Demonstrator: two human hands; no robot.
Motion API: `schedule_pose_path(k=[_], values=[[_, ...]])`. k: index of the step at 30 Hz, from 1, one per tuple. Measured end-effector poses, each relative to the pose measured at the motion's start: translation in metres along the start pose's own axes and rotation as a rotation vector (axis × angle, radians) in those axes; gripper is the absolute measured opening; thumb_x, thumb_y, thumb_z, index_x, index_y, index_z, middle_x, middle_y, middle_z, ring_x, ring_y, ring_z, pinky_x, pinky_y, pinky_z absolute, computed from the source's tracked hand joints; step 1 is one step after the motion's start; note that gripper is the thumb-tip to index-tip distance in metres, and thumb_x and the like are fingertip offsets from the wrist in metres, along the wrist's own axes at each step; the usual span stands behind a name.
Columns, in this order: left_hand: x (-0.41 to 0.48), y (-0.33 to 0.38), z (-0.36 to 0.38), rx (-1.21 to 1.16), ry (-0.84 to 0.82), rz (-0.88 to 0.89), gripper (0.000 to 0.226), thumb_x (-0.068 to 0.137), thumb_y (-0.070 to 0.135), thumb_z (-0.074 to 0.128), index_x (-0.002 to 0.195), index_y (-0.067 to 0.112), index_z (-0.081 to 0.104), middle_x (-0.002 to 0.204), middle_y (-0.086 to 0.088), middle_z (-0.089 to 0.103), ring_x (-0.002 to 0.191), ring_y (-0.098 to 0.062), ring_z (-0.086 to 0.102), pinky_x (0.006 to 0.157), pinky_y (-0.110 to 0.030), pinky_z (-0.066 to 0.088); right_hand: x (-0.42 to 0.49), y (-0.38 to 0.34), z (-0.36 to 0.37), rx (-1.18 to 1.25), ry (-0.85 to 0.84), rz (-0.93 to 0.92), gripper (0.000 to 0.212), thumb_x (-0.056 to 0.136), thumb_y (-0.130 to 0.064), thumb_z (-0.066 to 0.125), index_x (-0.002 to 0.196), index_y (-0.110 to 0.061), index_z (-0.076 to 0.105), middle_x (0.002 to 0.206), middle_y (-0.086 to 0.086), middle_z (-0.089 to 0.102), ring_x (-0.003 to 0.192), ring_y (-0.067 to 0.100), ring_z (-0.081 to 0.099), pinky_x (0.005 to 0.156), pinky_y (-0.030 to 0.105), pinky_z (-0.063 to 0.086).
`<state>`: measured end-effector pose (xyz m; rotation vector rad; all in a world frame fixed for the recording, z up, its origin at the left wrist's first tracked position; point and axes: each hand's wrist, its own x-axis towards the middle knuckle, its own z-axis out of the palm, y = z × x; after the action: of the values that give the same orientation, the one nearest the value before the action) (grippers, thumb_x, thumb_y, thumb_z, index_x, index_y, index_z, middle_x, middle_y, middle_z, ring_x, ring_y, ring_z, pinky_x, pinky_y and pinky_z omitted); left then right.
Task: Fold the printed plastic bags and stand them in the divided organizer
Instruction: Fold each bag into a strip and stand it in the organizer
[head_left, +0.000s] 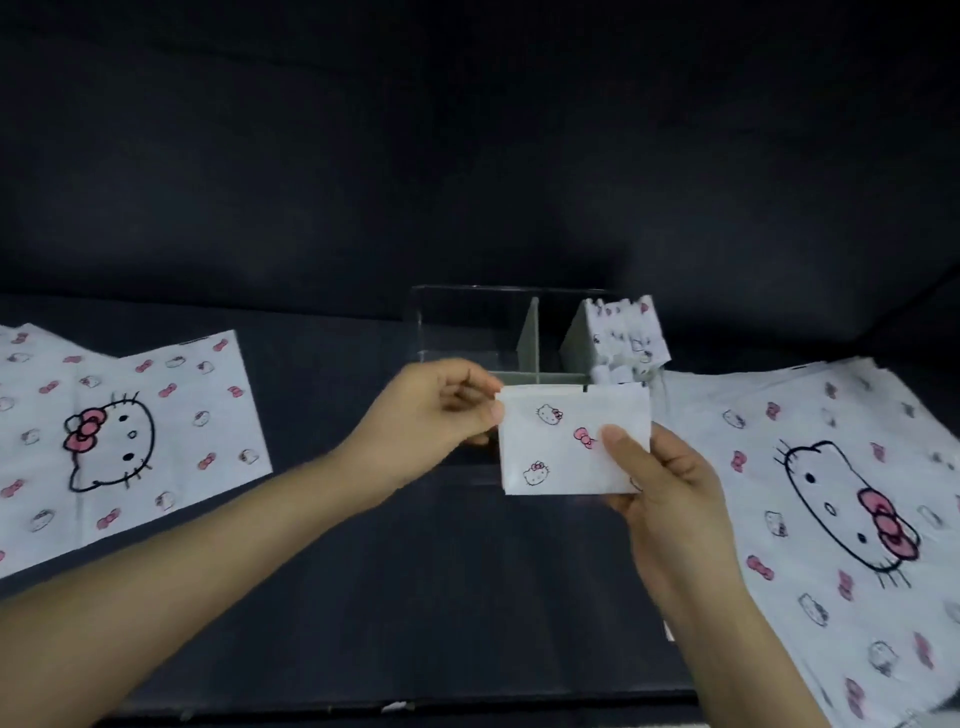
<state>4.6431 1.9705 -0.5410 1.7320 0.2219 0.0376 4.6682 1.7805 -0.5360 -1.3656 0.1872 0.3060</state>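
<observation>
1. While the left hand (441, 410) pinches its upper left edge and the right hand (660, 483) grips its lower right corner, thumb in front, the folded bag (561, 447) is upright just before the clear organizer (467, 322).
2. Other folded bags (626, 338) stand in its far right compartment.

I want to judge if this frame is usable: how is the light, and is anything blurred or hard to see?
Head view: dim light; the clear organizer shows only by faint edges; the folded bag is fairly sharp; the stack of flat bags at right blurs toward the corner.
</observation>
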Motion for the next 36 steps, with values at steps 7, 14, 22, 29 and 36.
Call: schedule_pose_path(k=[7,14,22,29,36], values=[[0.069,-0.002,0.079,0.855,-0.138,0.414,0.037,0.1,0.018,0.044,0.134,0.027,0.055,0.118,0.001,0.054,0.111,-0.018,0.042,0.096,-0.024,0.033,0.027,-0.032,-0.079,-0.443,0.405,-0.436,0.026,0.089,-0.012,0.06,0.063,-0.013,0.06,0.058,0.011,0.054,0.054,0.011,0.042,0.053,0.023,0.036],[0.075,-0.018,0.097,0.815,-0.151,0.412,0.039,0.099,0.011,0.045,0.133,0.026,0.056,0.099,0.005,0.047,0.098,-0.02,0.043,0.089,-0.029,0.038,0.073,-0.028,-0.068,-0.905,0.366,-0.629,0.016,0.09,-0.014,0.056,0.075,-0.018,0.059,0.048,-0.003,0.047,0.042,0.012,0.035,0.045,0.018,0.029],[0.074,-0.025,0.101,0.713,-0.121,0.364,0.037,0.098,0.015,0.049,0.133,0.027,0.056,0.109,0.008,0.057,0.103,-0.019,0.046,0.091,-0.021,0.033,0.099,-0.003,-0.047,-1.181,0.238,-0.763,0.025,0.096,-0.016,0.051,0.105,0.0,0.068,0.059,0.016,0.062,0.053,0.035,0.055,0.055,0.029,0.035],[0.072,-0.033,0.102,0.56,-0.07,0.267,0.036,0.099,0.027,0.048,0.134,0.028,0.053,0.121,0.007,0.058,0.114,-0.015,0.045,0.098,-0.024,0.033,0.101,0.009,-0.05,-1.276,0.126,-0.61,0.035,0.102,-0.025,0.039,0.117,-0.003,0.062,0.078,0.017,0.068,0.073,0.038,0.061,0.062,0.034,0.036],[0.072,-0.035,0.106,0.511,-0.055,0.252,0.037,0.098,0.029,0.05,0.135,0.029,0.052,0.131,0.007,0.056,0.124,-0.015,0.043,0.104,-0.034,0.036,0.093,0.023,-0.05,-1.387,0.112,-0.505,0.044,0.104,-0.032,0.024,0.109,-0.01,0.061,0.074,0.007,0.063,0.068,0.026,0.054,0.06,0.031,0.03]])
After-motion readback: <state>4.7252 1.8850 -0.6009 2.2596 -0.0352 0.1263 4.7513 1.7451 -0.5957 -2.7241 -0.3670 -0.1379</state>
